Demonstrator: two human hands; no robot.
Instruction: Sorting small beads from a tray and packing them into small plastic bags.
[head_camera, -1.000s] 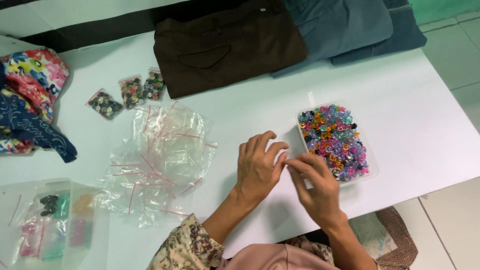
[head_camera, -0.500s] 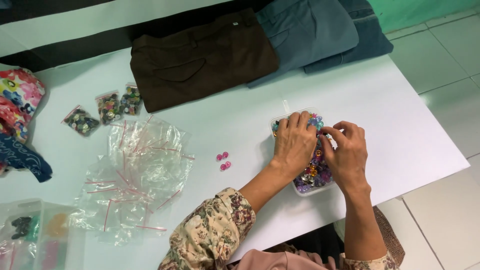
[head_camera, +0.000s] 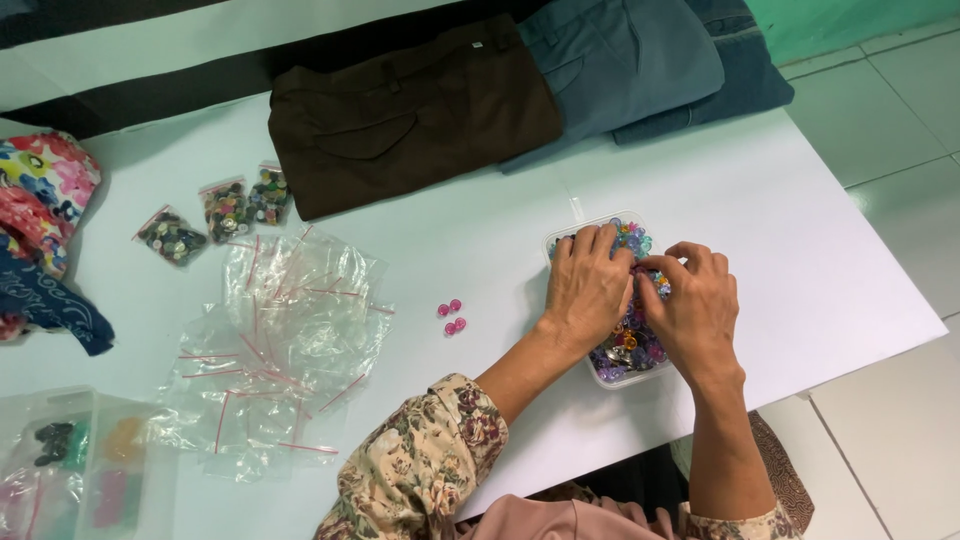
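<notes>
Both hands hovered over the clear tub of coloured beads (head_camera: 628, 362) at about three o'clock on the white table (head_camera: 800, 250). Left hand (head_camera: 588, 288) lay palm down with fingers spread, touching the beads; whether it held any could not be told. Right hand (head_camera: 693, 312) curled inward, thumb and forefinger pinched together on something small among the beads. Three pink beads (head_camera: 451, 316) lay at the tub's nine o'clock, beside a heap of empty zip bags (head_camera: 285, 340).
</notes>
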